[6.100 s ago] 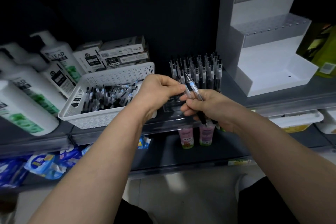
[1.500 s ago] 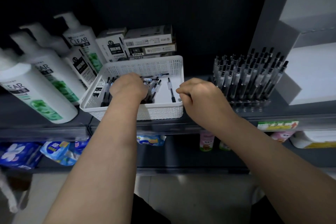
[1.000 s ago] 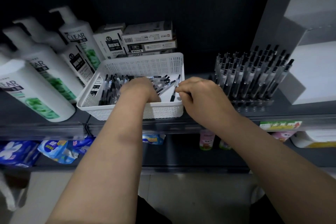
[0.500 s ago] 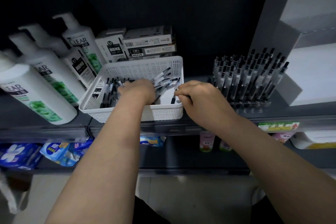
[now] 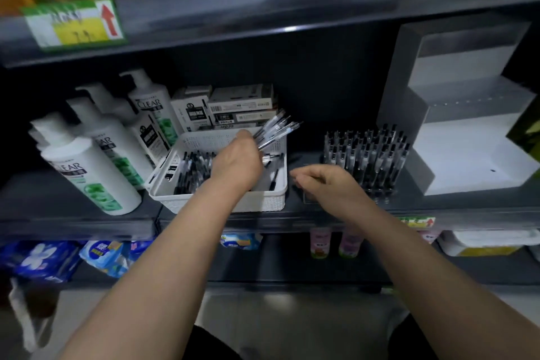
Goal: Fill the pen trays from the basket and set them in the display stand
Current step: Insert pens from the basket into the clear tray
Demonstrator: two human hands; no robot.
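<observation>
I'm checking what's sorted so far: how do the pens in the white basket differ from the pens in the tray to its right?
The basket pens lie flat in a jumble; the tray pens stand upright in rows. The basket pens crowd the left of the basket, leaving its right mostly bare; the tray pens are spread evenly. Both look alike: clear barrels, black ends. The left hand grips a bunch of pens.

Bare forearms (image 5: 175, 257), bare left hand (image 5: 237, 165) and right hand (image 5: 327, 184), black clothing (image 5: 210, 348) at the bottom edge.
</observation>
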